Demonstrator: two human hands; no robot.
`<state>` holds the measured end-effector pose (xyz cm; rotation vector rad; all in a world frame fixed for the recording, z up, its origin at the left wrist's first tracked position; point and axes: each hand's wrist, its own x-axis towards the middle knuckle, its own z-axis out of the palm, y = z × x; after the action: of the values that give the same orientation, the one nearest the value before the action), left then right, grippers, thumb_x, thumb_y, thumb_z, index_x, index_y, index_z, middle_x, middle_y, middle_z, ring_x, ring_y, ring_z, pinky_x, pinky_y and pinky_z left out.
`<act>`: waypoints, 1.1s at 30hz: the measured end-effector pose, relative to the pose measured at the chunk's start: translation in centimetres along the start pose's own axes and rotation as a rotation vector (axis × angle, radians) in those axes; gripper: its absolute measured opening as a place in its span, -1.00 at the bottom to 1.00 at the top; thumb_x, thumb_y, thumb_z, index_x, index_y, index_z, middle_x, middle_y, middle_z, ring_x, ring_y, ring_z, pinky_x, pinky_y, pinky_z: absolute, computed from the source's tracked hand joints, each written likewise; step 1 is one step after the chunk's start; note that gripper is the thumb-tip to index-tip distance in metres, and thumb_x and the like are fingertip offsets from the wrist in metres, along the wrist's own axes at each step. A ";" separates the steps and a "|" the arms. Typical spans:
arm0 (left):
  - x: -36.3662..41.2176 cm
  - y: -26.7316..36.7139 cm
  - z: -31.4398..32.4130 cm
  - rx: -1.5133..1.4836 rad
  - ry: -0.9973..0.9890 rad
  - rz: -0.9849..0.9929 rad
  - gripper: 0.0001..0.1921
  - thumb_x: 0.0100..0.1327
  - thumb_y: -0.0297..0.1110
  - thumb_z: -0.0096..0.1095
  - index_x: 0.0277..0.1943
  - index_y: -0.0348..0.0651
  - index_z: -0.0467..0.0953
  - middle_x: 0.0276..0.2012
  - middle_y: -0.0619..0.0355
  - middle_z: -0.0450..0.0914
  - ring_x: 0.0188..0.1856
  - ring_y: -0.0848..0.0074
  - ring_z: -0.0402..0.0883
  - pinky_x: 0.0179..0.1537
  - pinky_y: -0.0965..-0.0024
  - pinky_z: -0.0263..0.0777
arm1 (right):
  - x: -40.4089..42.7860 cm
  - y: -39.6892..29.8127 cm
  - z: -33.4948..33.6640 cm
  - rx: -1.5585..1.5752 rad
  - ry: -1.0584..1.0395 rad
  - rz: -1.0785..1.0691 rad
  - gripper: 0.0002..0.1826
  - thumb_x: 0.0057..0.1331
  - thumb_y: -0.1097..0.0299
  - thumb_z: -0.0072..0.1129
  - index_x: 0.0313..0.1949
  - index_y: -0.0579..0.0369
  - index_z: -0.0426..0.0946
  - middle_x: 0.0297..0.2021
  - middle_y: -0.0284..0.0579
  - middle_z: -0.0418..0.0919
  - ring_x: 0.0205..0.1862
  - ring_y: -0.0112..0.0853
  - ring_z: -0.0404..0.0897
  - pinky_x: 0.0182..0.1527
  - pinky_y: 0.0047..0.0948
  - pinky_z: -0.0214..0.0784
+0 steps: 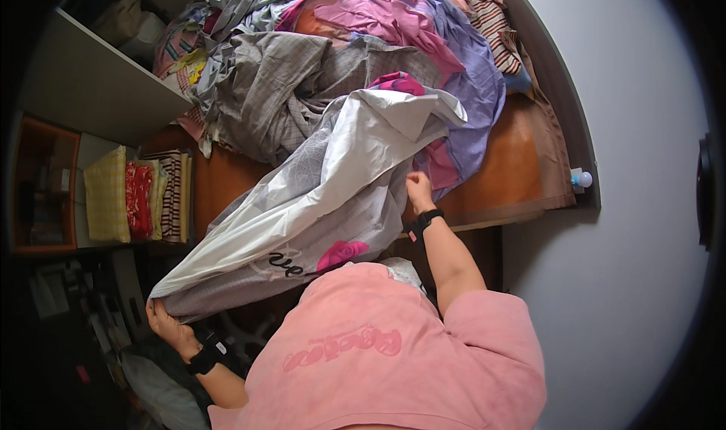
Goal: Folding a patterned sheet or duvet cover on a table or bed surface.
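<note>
A grey and white fabric sheet, perhaps a duvet cover (317, 186), stretches from the pile of bedding towards my body. It bears a pink rose and black lettering. Low on the left, my left hand (170, 329) grips a corner of this sheet and pulls its edge fairly taut. My right hand (420, 193) has curled fingers beside the sheet's right edge, above the brown bed mat; whether cloth is pinched in it cannot be told. Behind the sheet lie a grey checked cloth (266, 84), a lilac cloth (468, 78) and a pink cloth (397, 21).
Folded fabrics (139, 197) stand in a row on the bed's left side, by an orange-framed cabinet (46, 183). A grey panel (102, 84) juts in above them. The brown mat (505, 163) shows at right, beside the bed's dark edge board (587, 146) and a pale wall (641, 203).
</note>
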<state>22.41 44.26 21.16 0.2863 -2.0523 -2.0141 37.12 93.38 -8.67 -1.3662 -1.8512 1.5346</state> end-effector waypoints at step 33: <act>-5.1 -3.8 -1.8 0.146 -0.036 -0.204 -0.91 0.11 -0.50 0.06 -0.31 -0.30 0.41 -0.44 0.26 0.45 -0.41 0.70 0.37 -0.33 0.65 0.24 | 3.5 -16.9 -12.3 -0.320 0.682 -0.843 -0.71 0.06 0.65 -0.16 -0.17 0.26 0.18 -0.27 -0.04 0.31 -0.29 -0.28 0.36 -0.14 -0.38 0.22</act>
<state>27.72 44.04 17.12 0.5110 -2.2799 -1.9957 37.66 104.05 9.65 -0.8454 -1.8541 0.3103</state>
